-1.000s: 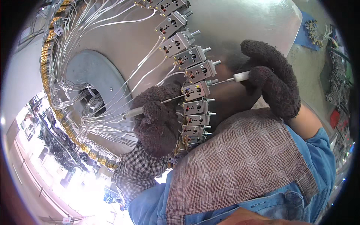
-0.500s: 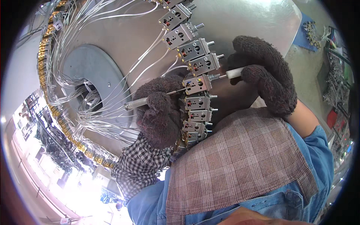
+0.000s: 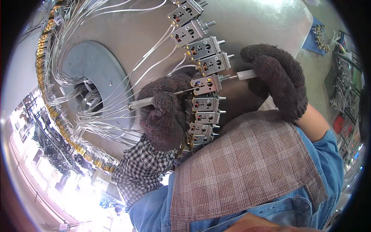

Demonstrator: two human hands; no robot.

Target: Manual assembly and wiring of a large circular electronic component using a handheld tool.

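My left hand (image 3: 164, 116), in a dark knitted glove, is closed round a slim screwdriver (image 3: 141, 103) with a pale handle. Its thin blade reaches the face of a small silver metal control unit (image 3: 206, 84) with a shaft. On the other side, my right hand (image 3: 280, 81), gloved alike, grips a white-handled tool (image 3: 246, 74) between thumb and fingers. That tool's metal end meets the unit's shaft; its exact tip is too small to tell. Similar metal units (image 3: 203, 47) stand in a curved row above and below this one.
A broad metal round table (image 3: 262, 23) carries the row, with a grey central disc (image 3: 112, 63) and a bundle of white wires (image 3: 92, 118). Brass-coloured parts (image 3: 50, 106) line its left rim. A blue sheet with small parts (image 3: 319, 36) lies at the upper right.
My right hand's fingers have curled and turned over the white handle. The view has shifted slightly, with the units a little further right. My left hand keeps its screwdriver at the same unit.
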